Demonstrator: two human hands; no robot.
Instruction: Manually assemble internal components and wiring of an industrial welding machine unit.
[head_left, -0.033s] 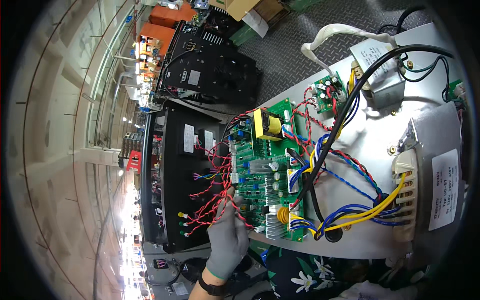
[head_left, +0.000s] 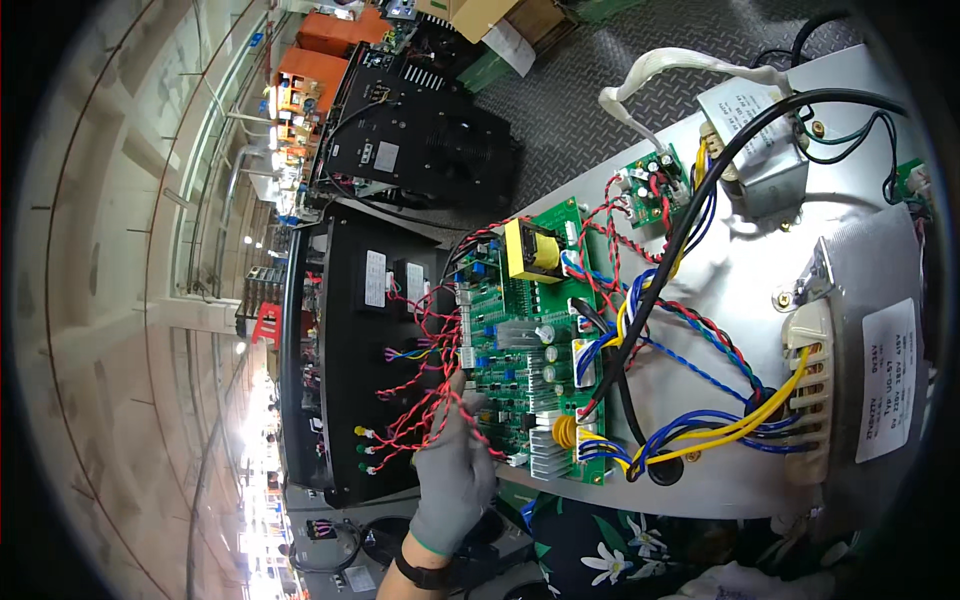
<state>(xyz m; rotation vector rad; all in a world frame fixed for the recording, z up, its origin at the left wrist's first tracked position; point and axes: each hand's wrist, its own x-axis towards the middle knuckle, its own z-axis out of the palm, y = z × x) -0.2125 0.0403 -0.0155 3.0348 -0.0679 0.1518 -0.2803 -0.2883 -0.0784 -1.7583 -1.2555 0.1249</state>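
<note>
My left hand point(head_left: 455, 480), in a grey glove with a black band at the wrist, reaches up from the lower edge. Its fingers are closed on a bundle of red twisted wires point(head_left: 447, 405) beside the left edge of a green circuit board point(head_left: 515, 300). The fingertips are partly hidden among the wires. Small yellow and green indicator lights point(head_left: 365, 449) end some of these wires on a black panel point(head_left: 345, 340). The board carries a yellow transformer point(head_left: 533, 250), silver heat sinks and white connectors. My right hand does not show.
The board lies on a metal plate point(head_left: 740, 330) with a thick black cable point(head_left: 690, 225), a boxed transformer point(head_left: 770, 150) and a terminal strip point(head_left: 810, 395) with yellow and blue wires. Another black machine point(head_left: 425, 145) stands on the patterned floor. Flowered dark cloth point(head_left: 610, 550) is at the lower edge.
</note>
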